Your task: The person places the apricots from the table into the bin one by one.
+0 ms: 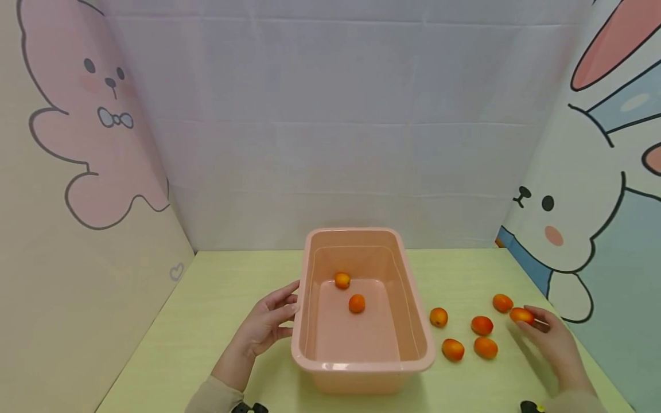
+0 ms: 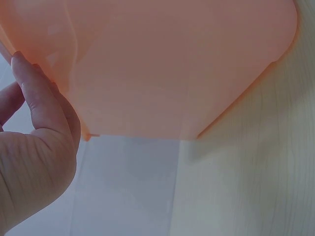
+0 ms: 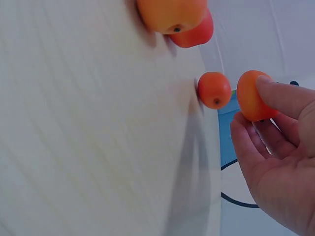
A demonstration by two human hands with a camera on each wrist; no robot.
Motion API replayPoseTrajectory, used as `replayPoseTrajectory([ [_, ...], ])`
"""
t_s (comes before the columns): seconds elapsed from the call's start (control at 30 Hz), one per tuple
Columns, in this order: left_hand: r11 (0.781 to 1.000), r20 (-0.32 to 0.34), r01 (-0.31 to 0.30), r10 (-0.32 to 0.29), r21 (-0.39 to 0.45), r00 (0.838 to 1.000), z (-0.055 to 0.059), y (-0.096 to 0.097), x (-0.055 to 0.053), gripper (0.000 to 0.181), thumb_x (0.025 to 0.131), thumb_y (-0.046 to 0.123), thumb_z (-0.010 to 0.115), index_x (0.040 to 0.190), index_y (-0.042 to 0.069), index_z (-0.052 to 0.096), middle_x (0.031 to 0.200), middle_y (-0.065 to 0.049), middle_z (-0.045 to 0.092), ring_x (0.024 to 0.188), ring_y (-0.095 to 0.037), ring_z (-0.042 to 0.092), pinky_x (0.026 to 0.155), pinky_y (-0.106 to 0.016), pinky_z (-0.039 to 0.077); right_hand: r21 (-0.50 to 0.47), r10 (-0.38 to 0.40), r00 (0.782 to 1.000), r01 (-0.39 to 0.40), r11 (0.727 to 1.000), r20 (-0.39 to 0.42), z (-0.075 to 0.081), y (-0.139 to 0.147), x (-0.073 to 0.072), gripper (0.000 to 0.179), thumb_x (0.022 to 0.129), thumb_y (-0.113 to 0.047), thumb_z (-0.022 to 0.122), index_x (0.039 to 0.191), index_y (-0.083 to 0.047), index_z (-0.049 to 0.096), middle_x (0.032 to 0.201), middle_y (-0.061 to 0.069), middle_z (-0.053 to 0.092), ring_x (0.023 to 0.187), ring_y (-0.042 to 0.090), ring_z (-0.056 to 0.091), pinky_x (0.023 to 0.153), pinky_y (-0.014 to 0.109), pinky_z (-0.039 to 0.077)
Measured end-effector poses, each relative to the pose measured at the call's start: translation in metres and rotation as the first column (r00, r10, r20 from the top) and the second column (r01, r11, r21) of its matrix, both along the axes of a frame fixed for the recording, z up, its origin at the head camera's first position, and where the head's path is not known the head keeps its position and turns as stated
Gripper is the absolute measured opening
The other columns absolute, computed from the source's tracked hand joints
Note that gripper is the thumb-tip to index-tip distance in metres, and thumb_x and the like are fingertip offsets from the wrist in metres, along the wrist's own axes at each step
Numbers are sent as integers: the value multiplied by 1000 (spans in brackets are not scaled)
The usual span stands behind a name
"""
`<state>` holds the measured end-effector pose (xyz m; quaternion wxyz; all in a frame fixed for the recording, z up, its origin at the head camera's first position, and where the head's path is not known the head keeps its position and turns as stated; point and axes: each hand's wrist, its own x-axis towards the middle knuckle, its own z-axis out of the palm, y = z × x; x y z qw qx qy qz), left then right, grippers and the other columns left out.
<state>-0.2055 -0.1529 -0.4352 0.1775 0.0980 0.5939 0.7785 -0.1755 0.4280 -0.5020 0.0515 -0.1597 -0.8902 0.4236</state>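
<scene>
the work in hand looks like moving orange-red fruits one by one from the table (image 1: pixel 248 367) into a bin (image 1: pixel 364 366), and the step in hand is judged to be the picking up of a single fruit. at the lower right of the frame, the person's right hand (image 1: pixel 555 344) grasps that piece, the held fruit (image 1: pixel 521 316), pinching it between the thumb and the fingers. in the right wrist view it seems to be off the table, and a shadow of the hand lies on the surface.

in the lower centre, the bin stands with two fruits inside: one fruit (image 1: pixel 342 280) toward its far left corner, another (image 1: pixel 357 303) nearer the middle of its floor. five more lie on the table right of the bin: a yellowish one (image 1: pixel 439 317) and a lower one (image 1: pixel 453 350) nearest to it, a pair (image 1: pixel 482 325) one below the other, and a last one (image 1: pixel 502 303) just upper left of the held fruit.

the left hand (image 1: pixel 265 321), left of centre, rests its extended fingers against the bin's outer left side, clenching nothing; it probably steadies it. the next move likely calls for a leftward carry above the near rim, then a low, gentle release clear of the two inside.
</scene>
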Motion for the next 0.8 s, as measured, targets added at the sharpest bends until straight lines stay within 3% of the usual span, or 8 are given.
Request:
replayPoseTrajectory([
  [0.1, 1000, 2, -1, 1, 6, 1000, 0, 0, 0, 62, 98, 3, 59, 154, 2, 32, 112, -4, 60, 87, -16, 65, 70, -32, 59, -6, 6, 1000, -6, 1000, -21, 11, -8, 0, 71, 98, -43, 60, 143, 8, 38, 141, 33, 40, 101, 18, 58, 71, 11, 44],
  [0.17, 1000, 3, -1, 1, 10, 1000, 0, 0, 0, 63, 98, 3, 60, 154, 2, 32, 112, -4, 60, 87, -17, 65, 70, -32, 59, -15, 14, 1000, -14, 1000, -24, 19, -14, -1, 73, 98, -44, 59, 145, 6, 37, 144, 32, 38, 115, 38, 52, 73, 16, 47],
  [0.23, 1000, 4, -1, 1, 11, 1000, 1, 0, 0, 63, 97, 4, 60, 154, 2, 31, 112, -4, 60, 88, -17, 65, 70, -32, 60, -22, 20, 999, -21, 1000, -32, 27, -20, -2, 73, 98, -46, 58, 147, 5, 36, 146, 31, 36, 123, 47, 43, 73, 17, 46],
  [0.57, 1000, 4, 3, -3, 1, 1000, 2, 0, 1, 63, 97, 5, 61, 153, 1, 31, 112, -4, 60, 89, -17, 65, 71, -33, 60, 1, 65, 987, -66, 998, -144, 64, -55, -11, 68, 99, -43, 58, 147, 0, 40, 144, 28, 40, 124, 47, 45, 70, 13, 46],
  [0.8, 1000, 4, -3, 3, -11, 1000, 4, 1, 1, 63, 98, 6, 61, 153, 2, 32, 112, -5, 60, 88, -17, 65, 71, -33, 60, 1, 132, 950, -138, 990, -282, 89, -84, -19, 59, 99, -32, 62, 144, 1, 44, 139, 24, 45, 120, 42, 48, 74, 4, 44],
])
